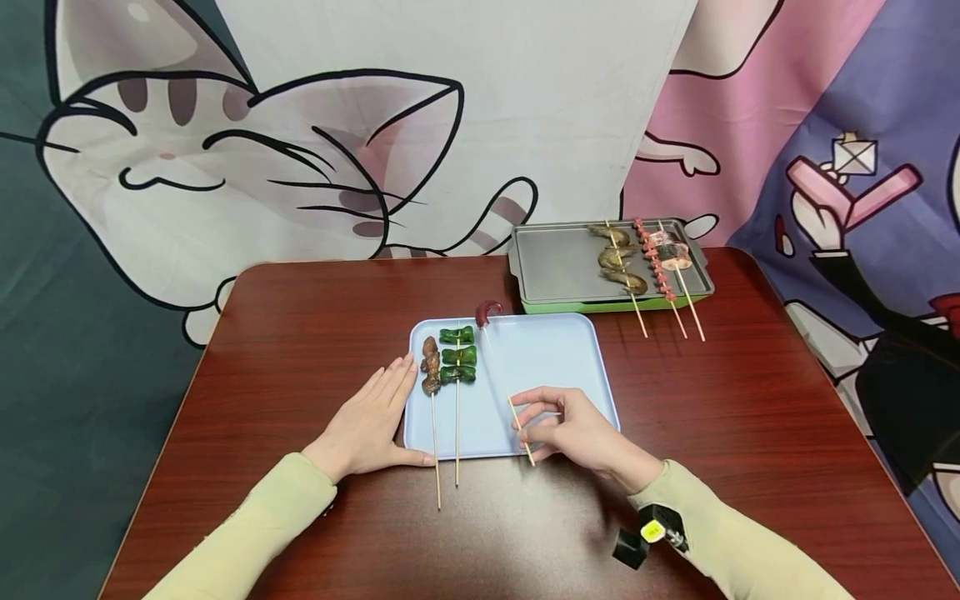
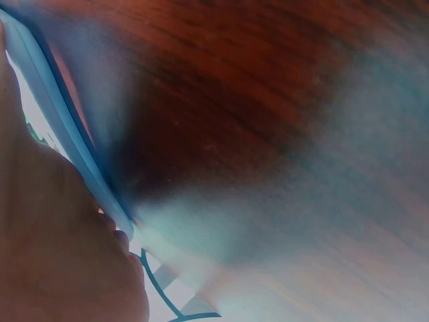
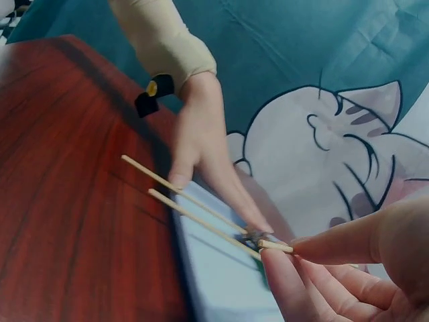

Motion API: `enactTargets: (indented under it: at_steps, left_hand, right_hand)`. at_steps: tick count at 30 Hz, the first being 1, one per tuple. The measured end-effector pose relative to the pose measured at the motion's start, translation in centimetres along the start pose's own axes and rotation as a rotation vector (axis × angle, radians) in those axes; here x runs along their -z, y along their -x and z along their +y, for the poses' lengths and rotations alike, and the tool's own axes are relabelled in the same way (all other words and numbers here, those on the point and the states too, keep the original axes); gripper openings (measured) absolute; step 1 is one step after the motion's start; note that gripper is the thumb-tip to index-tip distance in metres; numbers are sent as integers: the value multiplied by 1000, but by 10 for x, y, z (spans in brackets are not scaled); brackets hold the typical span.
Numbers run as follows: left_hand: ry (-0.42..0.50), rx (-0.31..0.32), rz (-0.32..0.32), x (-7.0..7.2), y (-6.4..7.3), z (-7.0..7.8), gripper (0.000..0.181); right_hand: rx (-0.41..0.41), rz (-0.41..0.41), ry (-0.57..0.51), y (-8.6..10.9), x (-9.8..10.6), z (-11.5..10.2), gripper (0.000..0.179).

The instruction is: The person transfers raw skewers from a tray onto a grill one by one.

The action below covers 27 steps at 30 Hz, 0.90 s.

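Observation:
My right hand (image 1: 566, 425) pinches the lower stick of a skewer (image 1: 522, 433) between thumb and fingers, over the front of a light blue tray (image 1: 555, 358). A dark red curved piece (image 1: 487, 312) tops that skewer, near the tray's back edge. In the right wrist view, the pinched stick end (image 3: 275, 247) shows between the fingertips. My left hand (image 1: 367, 425) lies with straight fingers along the tray's left edge, its thumb by the front corner. Beside it on the tray lie a skewer of brown pieces (image 1: 431, 367) and a skewer of green pepper pieces (image 1: 458, 357), sticks jutting over the front edge.
Behind the blue tray, at the back right, stands a grey tray with a green side (image 1: 555, 258). It bears a shrimp skewer (image 1: 618, 258), a skewer of small red pieces (image 1: 654, 258) and one with thick pale and dark chunks (image 1: 671, 252). A cartoon cloth (image 1: 525, 108) hangs behind the table (image 1: 300, 333).

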<state>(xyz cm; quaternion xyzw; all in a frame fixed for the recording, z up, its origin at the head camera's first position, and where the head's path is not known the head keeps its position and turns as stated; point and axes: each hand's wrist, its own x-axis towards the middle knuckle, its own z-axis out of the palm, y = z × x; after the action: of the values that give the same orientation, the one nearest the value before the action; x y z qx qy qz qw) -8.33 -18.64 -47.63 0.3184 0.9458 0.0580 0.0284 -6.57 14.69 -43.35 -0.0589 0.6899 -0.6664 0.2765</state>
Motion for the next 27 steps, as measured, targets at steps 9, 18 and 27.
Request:
enactTargets:
  at_steps: [9, 18, 27]
  left_hand:
    - [7, -4, 9, 0, 0, 1, 132]
    - [23, -23, 46, -5, 1, -2, 131]
    - [24, -11, 35, -2, 1, 0, 132]
  right_hand:
    - [73, 75, 116, 6, 19, -25, 45]
    - [141, 166, 146, 4, 45, -46, 45]
    - [180, 265, 229, -4, 75, -61, 44]
